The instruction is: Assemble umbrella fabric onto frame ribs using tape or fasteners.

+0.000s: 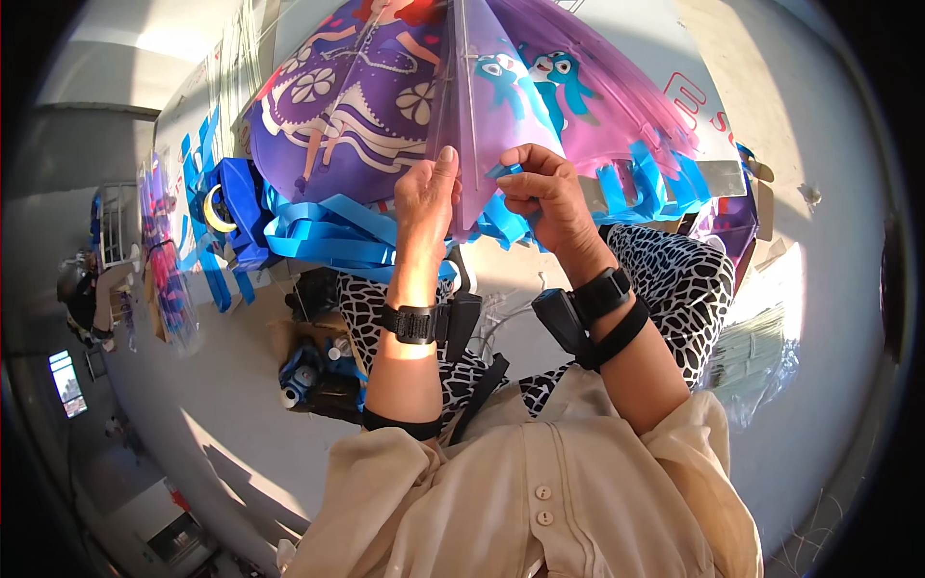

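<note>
The purple kite (472,116) lay on the white board (663,40) ahead, judged liable to crease should the left hand (424,200), its hold indeterminable, and the right hand (551,197), pinching a blue strip (508,170), pull unevenly; counted: one kite, one board, two hands, one pinched strip.

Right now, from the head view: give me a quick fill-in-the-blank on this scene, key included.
1. The right hand pinches a ribbon coloured ____.
2. Seen from the left hand, at the cartoon-print kite, the yellow crescent lies to the ____.
3. The patterned trousers are white and ____.
4. The buttoned shirt is coloured ____.

Missing words: blue; left; black; beige.
</note>
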